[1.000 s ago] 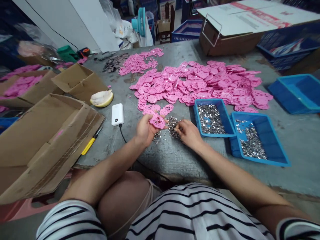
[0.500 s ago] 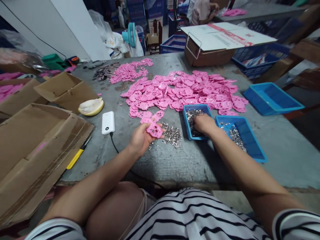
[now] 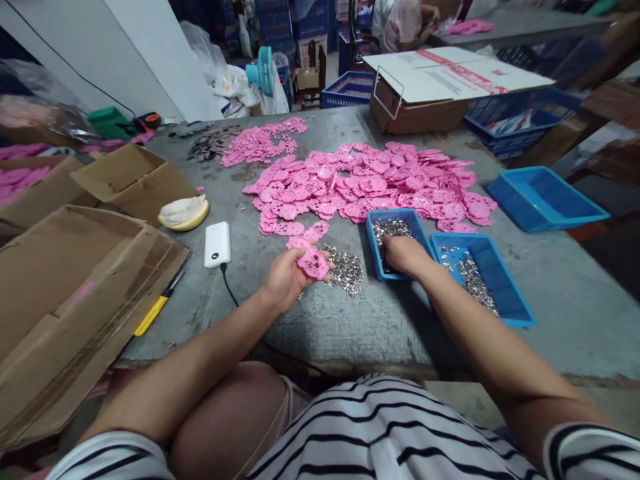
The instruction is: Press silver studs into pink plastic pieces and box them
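My left hand [image 3: 284, 278] is closed around a pink plastic piece with holes [image 3: 312, 261], held just above the grey table [image 3: 350, 320]. My right hand [image 3: 404, 254] reaches into the nearer small blue tray [image 3: 373, 245] of small silver metal parts, fingers curled down among them; what they pinch is hidden. A loose heap of the same silver parts [image 3: 345, 269] lies on the table between my hands. A big spread of pink pieces [image 3: 370, 183] covers the table beyond.
A second blue tray with silver parts [image 3: 505, 300] sits right of the first, a third blue tray [image 3: 545, 197] farther right. White power bank [image 3: 218, 244] with cable, yellow cutter [image 3: 153, 313], cardboard boxes [image 3: 75, 287] at left. Another person [image 3: 405, 20] sits at the back.
My right hand went from the loose silver heap to the blue tray, then drew slightly toward its near edge. My left hand keeps holding the pink piece. The view tilted up.
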`<act>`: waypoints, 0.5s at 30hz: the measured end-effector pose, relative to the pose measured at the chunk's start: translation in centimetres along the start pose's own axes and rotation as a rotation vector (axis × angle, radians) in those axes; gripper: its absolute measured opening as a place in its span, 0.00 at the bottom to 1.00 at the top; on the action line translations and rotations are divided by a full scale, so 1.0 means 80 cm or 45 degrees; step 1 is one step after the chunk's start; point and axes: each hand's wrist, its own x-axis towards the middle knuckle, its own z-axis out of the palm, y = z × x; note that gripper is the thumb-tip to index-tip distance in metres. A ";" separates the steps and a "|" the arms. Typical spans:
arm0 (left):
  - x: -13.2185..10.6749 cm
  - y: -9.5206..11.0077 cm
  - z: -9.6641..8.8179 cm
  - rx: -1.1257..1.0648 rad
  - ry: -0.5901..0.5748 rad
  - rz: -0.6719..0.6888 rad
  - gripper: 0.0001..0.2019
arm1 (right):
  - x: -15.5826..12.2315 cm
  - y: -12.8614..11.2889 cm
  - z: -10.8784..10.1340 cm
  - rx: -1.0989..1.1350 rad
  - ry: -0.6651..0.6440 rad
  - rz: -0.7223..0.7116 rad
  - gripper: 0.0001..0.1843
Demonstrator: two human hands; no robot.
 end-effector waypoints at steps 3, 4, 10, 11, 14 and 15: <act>0.000 0.001 0.001 -0.018 0.012 -0.017 0.13 | -0.013 -0.014 0.007 -0.022 0.020 -0.044 0.21; 0.000 0.001 0.001 -0.023 0.013 -0.018 0.14 | -0.017 -0.018 0.009 -0.027 0.032 -0.055 0.22; 0.000 -0.001 -0.001 0.000 -0.010 -0.030 0.12 | -0.029 -0.035 0.014 0.000 0.054 -0.125 0.20; 0.000 -0.002 -0.001 0.004 -0.016 -0.031 0.12 | -0.029 -0.035 0.013 0.012 0.062 -0.121 0.19; 0.000 -0.003 -0.002 0.024 -0.037 -0.035 0.11 | -0.027 -0.026 0.009 0.110 0.132 -0.064 0.16; 0.001 -0.004 -0.003 0.034 -0.042 -0.040 0.11 | -0.025 -0.022 0.008 0.171 0.163 -0.043 0.14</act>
